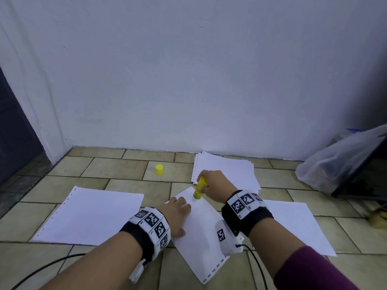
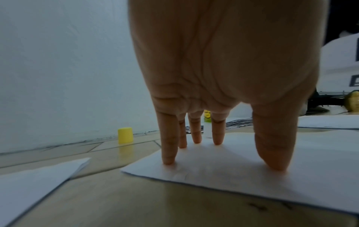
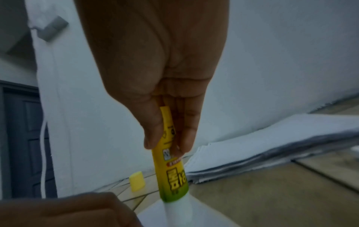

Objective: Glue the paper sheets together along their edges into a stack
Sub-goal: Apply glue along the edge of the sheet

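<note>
Right hand [image 1: 215, 183] wrapped around a yellow glue stick [image 1: 199, 188], thumb and fingers [image 3: 189, 135] clamped on the upper barrel, stick tilted, white tip down on the far corner of the middle sheet [image 1: 201, 233]. Left hand [image 1: 177, 214] spread flat on that same sheet, fingertips [image 2: 169, 159] and thumb pressing the paper down to the floor [image 1: 117, 170], fingers straight and holding nothing. Both hands close together, the left just beside the glue tip.

Middle sheet lying at an angle on the tiled floor, punched strip along its near edge. To the left, a second sheet [image 1: 90, 214], flat, punched along its left edge, apart from the middle one. To the right, a third sheet [image 1: 297, 222], partly covered by the right forearm. Beyond the right hand, near the wall [image 1: 188, 70], a pile [image 1: 228, 172] of loose sheets, edges slightly fanned.

Yellow cap [image 1: 159, 169] upright on the floor, left of the pile and well apart from the glue stick. Marker bands on both wrists, black cables trailing from them toward the near edge. Purple sleeve [image 1: 314, 271] on the right arm. Clear plastic bag [image 1: 335, 160] against a dark frame at far right. Dark door [image 1: 16, 130] at far left.
</note>
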`<state>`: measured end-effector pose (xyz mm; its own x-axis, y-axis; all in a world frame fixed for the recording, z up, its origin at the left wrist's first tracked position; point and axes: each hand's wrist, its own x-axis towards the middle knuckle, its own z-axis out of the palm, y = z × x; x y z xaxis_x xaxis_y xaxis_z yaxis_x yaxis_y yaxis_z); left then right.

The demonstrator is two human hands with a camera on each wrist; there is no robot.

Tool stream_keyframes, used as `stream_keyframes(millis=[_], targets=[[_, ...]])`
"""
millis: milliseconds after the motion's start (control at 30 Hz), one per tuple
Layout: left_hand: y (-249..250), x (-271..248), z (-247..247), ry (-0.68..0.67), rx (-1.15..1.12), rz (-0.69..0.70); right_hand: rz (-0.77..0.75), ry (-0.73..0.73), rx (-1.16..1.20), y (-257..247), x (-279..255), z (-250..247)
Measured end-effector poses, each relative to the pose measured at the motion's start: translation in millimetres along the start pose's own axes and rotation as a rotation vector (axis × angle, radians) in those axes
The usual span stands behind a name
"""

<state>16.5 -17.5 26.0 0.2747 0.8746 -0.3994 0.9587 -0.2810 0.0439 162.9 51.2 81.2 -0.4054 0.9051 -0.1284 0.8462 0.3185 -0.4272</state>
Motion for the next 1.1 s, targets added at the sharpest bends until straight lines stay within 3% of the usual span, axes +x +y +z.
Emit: stream_keyframes(millis=[333, 633, 733, 900, 1100], targets=[[5, 4, -7, -0.075, 0.129, 0.034, -0.045, -0.156, -0.203, 25, -62, -21], [11, -5, -25, -0.094, 0.230, 0.089, -0.001, -0.232, -0.251, 38, -76, -39], [18, -11, -27, -0.047, 0.233, 0.124, 0.017, -0.157, -0.149, 39, -72, -47], [22, -11, -18, -0.100, 0.106, 0.266, 0.057, 0.036, 0.081, 42, -64, -56], [16, -9, -18, -0.090, 0.180, 0.194, 0.091, 0.122, 0.206, 41, -54, -46]])
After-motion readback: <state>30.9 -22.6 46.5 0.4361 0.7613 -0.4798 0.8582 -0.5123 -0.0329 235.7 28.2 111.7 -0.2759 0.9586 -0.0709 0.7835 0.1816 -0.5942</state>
